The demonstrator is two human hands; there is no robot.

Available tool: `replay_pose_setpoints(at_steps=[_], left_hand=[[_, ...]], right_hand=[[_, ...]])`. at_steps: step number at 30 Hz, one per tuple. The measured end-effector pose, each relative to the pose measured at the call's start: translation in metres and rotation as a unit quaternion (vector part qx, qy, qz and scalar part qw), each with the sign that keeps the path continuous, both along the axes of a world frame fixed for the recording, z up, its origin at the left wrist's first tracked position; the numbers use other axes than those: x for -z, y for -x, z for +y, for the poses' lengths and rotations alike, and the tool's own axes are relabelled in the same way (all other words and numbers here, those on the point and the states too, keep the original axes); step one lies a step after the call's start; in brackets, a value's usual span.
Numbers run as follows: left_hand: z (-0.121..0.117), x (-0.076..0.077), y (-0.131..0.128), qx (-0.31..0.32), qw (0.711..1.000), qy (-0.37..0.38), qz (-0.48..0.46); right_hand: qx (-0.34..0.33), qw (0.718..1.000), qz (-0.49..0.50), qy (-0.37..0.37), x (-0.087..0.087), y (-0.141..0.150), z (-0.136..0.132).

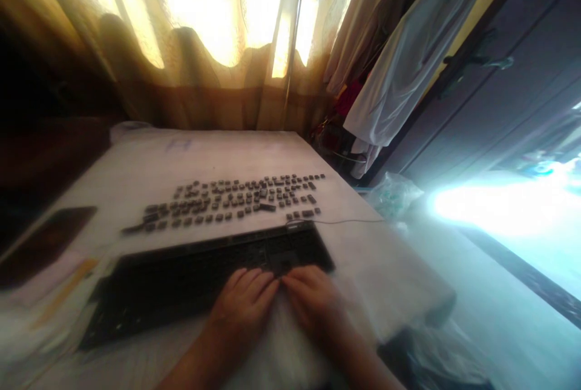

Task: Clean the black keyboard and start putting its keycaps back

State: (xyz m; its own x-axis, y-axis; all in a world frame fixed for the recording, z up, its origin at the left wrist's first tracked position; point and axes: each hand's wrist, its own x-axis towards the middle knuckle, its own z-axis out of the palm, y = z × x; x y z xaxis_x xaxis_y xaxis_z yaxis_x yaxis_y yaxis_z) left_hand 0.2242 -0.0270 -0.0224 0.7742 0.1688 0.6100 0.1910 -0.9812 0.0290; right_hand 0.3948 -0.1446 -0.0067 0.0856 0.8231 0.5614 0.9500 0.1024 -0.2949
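A black computer keyboard (pixel 190 272) lies at a slant on the table, and its bed looks dark and bare of caps. At its near edge, right of the middle, my left hand (pixel 247 299) and my right hand (pixel 311 299) meet with their fingertips nearly touching. The fingers of each are bent and pressed together. Whatever they pinch is hidden or too small to make out, and the picture is blurred. Beyond the keyboard, many loose black keycaps (pixel 240 214) are spread out in rough rows, among them a longer bar-shaped one (pixel 267 208).
The keyboard's cable (pixel 349 221) runs right across the white-covered table (pixel 254 154). On the left lie a dark flat object (pixel 49 241) and a yellowish strip (pixel 66 293). A clear plastic bag (pixel 394 193) sits beyond the right edge; curtains (pixel 200 69) hang behind.
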Motion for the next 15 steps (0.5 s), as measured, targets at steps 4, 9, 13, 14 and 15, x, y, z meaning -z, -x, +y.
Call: replay_pose_setpoints(at_steps=[4,9,13,14,15], left_hand=[[0.001,0.004,0.000,0.000,1.000,-0.019,-0.010],[0.003,0.007,0.000,0.003,1.000,-0.027,-0.016],[0.003,0.006,0.000,0.007,0.999,-0.029,-0.014],[0.003,0.005,0.000,0.007,0.999,-0.029,-0.012],[0.003,0.005,0.000,0.007,0.999,-0.029,-0.012]], right_hand=[[0.004,1.000,0.000,-0.007,0.005,0.000,0.002],[0.004,1.000,0.000,-0.010,0.010,-0.001,0.003],[0.005,1.000,-0.001,0.000,0.012,-0.002,0.004],[0.005,1.000,-0.004,-0.001,0.013,-0.002,0.004],[0.005,1.000,-0.007,-0.002,0.014,-0.002,0.004]])
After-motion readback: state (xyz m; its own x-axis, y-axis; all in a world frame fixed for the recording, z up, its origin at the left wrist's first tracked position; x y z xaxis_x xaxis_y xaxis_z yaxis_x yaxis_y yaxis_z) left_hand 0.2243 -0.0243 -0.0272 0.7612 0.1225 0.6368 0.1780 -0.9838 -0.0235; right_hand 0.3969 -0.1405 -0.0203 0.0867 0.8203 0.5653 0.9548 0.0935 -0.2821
